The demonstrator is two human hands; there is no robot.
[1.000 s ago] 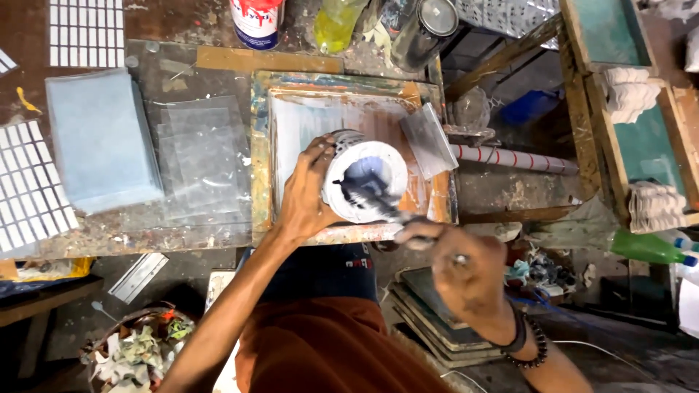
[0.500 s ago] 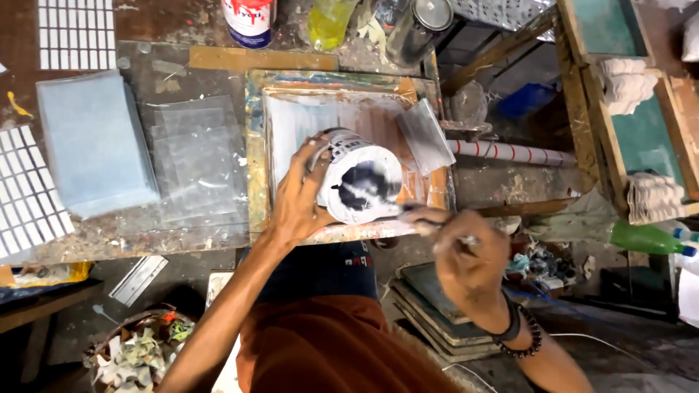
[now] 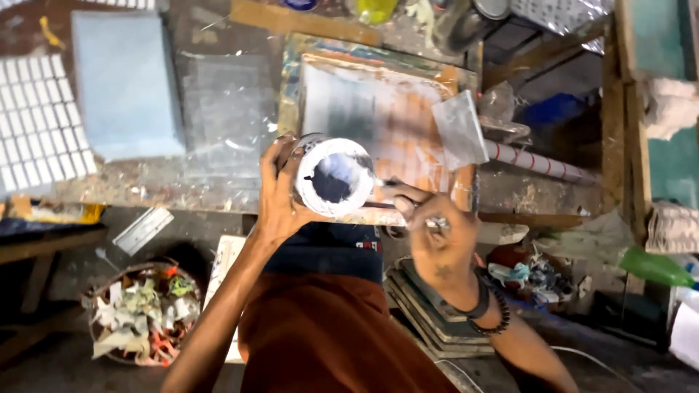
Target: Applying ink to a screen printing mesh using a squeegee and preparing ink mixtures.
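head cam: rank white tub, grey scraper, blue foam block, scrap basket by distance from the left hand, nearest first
1. White tub: held in the left hand, at the bench edge.
2. Grey scraper: on the printing frame, off to the right.
3. Scrap basket and blue foam block: basket low on the left, block at upper left on the bench; too close to call.

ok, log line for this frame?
left hand: grips white tub | right hand: holds thin tool at tub rim | under: printing frame | bench
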